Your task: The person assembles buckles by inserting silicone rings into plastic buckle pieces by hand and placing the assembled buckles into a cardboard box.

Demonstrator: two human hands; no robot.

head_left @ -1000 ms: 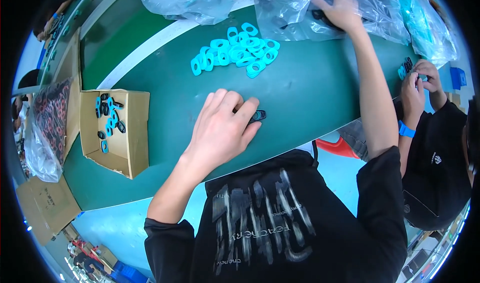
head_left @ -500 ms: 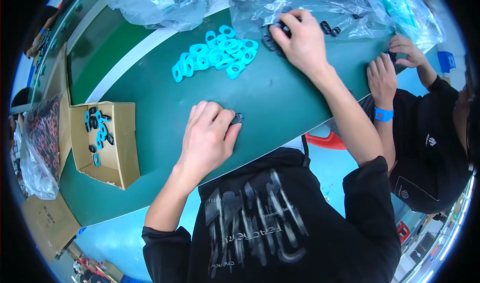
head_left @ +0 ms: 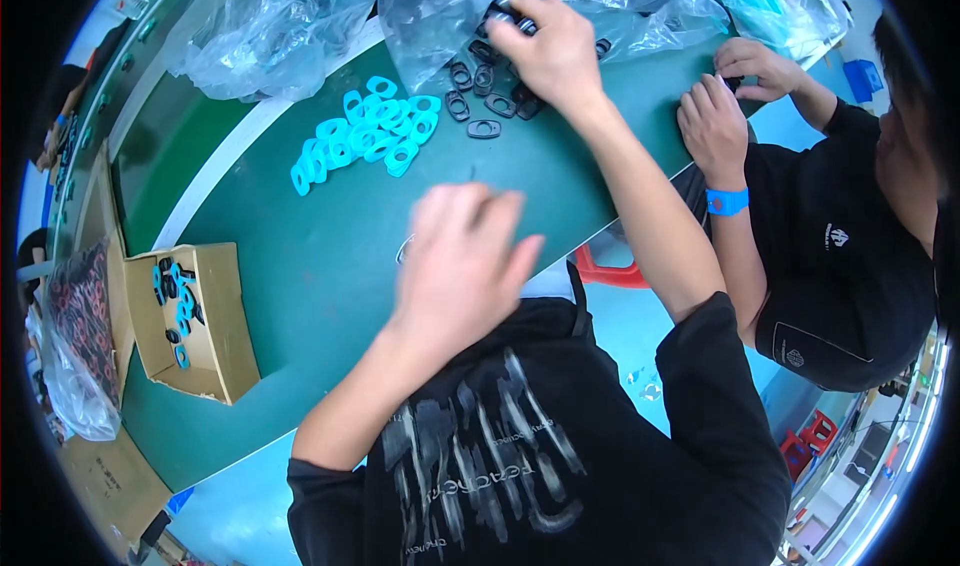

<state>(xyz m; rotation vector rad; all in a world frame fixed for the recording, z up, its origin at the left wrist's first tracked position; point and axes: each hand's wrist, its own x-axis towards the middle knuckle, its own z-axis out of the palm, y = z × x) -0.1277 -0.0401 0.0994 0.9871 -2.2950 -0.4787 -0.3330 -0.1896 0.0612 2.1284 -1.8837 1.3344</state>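
Observation:
My right hand [head_left: 555,51] has its fingers curled over a bunch of black oval ring pieces [head_left: 497,14] at the mouth of a clear plastic bag [head_left: 430,26]. Several more black oval pieces [head_left: 484,129] lie loose on the green table [head_left: 300,306] just below that hand. In front of my chest, my left hand [head_left: 455,256] is smeared by motion above the table. Its fingers are too blurred to read. Beside it, a small dark-edged piece [head_left: 403,250] shows on the tabletop, mostly hidden by the hand. Left of the black pieces lies a pile of turquoise oval rings [head_left: 385,126].
A cardboard box [head_left: 235,316] at the left holds black and turquoise pieces. Crumpled clear plastic [head_left: 270,51] lies along the far side. To the right, a co-worker's hands [head_left: 720,126] work at the table edge. A red stool [head_left: 610,271] stands below.
My left hand has lifted from the black piece it was pinching and moved right. Loose black pieces now lie spread out below my right hand. The whole view has shifted.

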